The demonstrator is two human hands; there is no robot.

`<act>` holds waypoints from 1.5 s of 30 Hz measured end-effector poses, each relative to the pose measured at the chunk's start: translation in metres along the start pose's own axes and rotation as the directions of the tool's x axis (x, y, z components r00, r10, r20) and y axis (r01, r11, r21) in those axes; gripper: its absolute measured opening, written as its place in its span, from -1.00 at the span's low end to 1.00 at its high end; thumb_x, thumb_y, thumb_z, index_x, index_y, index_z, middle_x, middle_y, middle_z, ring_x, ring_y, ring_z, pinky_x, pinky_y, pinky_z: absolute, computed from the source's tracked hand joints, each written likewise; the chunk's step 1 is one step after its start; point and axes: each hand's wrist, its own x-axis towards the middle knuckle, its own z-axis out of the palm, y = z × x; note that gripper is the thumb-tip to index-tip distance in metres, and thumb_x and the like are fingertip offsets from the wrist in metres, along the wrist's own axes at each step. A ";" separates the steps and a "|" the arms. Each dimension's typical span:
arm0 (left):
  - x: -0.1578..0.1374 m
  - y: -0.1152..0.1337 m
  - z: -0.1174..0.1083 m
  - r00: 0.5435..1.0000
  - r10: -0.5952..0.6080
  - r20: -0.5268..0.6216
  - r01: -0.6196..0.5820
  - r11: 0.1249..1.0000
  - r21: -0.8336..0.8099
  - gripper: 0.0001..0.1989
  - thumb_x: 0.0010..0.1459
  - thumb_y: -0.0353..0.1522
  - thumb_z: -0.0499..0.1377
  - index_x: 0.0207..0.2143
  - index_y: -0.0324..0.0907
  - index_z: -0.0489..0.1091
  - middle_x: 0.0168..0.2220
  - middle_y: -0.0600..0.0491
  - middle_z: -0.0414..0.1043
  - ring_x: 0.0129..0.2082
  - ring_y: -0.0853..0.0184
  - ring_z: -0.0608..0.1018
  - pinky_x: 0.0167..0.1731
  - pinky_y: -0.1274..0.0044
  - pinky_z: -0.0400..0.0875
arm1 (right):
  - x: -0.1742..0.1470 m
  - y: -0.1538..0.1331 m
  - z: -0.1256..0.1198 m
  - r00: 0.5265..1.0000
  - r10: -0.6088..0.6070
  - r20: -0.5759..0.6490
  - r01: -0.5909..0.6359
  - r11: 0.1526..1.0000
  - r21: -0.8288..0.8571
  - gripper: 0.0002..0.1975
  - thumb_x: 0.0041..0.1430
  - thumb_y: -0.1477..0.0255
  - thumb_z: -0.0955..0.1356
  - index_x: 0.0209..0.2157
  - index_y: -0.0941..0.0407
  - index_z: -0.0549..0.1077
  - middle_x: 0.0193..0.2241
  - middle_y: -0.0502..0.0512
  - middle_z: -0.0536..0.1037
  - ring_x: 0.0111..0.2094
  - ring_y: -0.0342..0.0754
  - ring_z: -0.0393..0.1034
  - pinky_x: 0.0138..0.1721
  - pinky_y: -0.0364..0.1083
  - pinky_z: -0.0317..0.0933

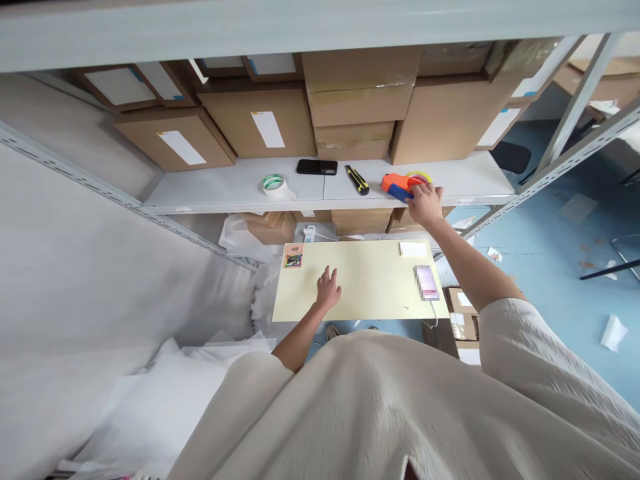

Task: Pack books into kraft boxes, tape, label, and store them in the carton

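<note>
On the grey shelf lies an orange and blue tape dispenser with a yellow-rimmed roll of tape. My right hand reaches up to its right end, with the fingers closed around that part. Low over the pale yellow table, my left hand holds nothing, its fingers spread. Left of the dispenser on the shelf are a yellow and black box cutter, a black phone and a white tape roll with a green core.
Cardboard boxes stack along the back of the shelf, under a metal beam. A small picture card, a white card and a phone with a cable lie on the table. White sheets pile at lower left.
</note>
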 end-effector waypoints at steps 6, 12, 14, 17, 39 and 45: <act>0.013 0.019 0.009 0.998 0.058 0.029 -0.058 0.998 0.007 -0.26 0.44 -0.39 0.20 0.60 -0.17 0.16 0.71 -0.33 -0.12 0.65 -0.09 0.19 0.56 0.10 0.17 | -0.099 -0.020 0.017 0.996 0.042 -0.082 -0.033 0.994 0.108 -0.59 0.53 0.25 0.28 0.25 0.14 0.48 0.18 0.45 0.59 0.21 0.41 0.34 0.21 0.28 0.13; 0.019 0.033 0.012 0.992 0.094 0.083 -0.095 0.995 0.005 -0.28 0.43 -0.38 0.22 0.59 -0.17 0.20 0.71 -0.32 -0.12 0.64 -0.11 0.22 0.55 0.07 0.19 | -0.200 -0.056 0.077 0.948 0.279 0.152 -0.308 0.924 0.227 -0.79 0.46 0.30 0.35 0.03 0.07 0.52 0.01 0.32 0.68 0.07 0.27 0.47 0.05 0.10 0.20; 0.018 0.034 0.012 0.990 0.098 0.098 -0.099 0.995 0.008 -0.28 0.44 -0.37 0.22 0.58 -0.19 0.20 0.71 -0.33 -0.14 0.64 -0.13 0.20 0.55 0.07 0.19 | -0.228 -0.064 0.099 0.874 0.392 0.288 -0.456 0.865 0.208 -0.82 0.45 0.30 0.36 -0.04 0.07 0.51 -0.03 0.31 0.69 0.02 0.24 0.49 0.01 0.07 0.19; 0.012 0.029 0.012 0.989 0.093 0.118 -0.095 0.995 0.016 -0.29 0.45 -0.36 0.21 0.58 -0.19 0.21 0.71 -0.31 -0.16 0.66 -0.13 0.16 0.56 0.08 0.18 | -0.262 -0.072 0.125 0.758 0.480 0.441 -0.589 0.794 0.149 -0.89 0.41 0.34 0.37 -0.10 0.06 0.49 -0.02 0.29 0.68 0.02 0.21 0.51 0.01 0.06 0.19; -0.007 0.008 -0.002 0.995 -0.003 0.101 -0.001 0.999 0.041 -0.26 0.44 -0.34 0.20 0.61 -0.14 0.15 0.72 -0.31 -0.19 0.65 -0.17 0.17 0.51 0.02 0.28 | -0.283 -0.063 0.152 0.736 0.466 0.490 -0.563 0.824 0.062 -0.65 0.49 0.23 0.38 0.17 0.12 0.46 0.16 0.41 0.62 0.22 0.31 0.46 0.17 0.14 0.22; -0.020 0.017 -0.001 0.997 -0.070 0.040 0.070 0.998 -0.003 -0.22 0.44 -0.27 0.24 0.62 -0.12 0.12 0.71 -0.33 -0.17 0.62 -0.22 0.22 0.50 0.00 0.29 | -0.266 -0.061 0.139 0.832 0.343 0.437 -0.436 0.891 0.130 -0.68 0.50 0.28 0.32 0.16 0.09 0.50 0.14 0.43 0.61 0.16 0.34 0.47 0.14 0.16 0.21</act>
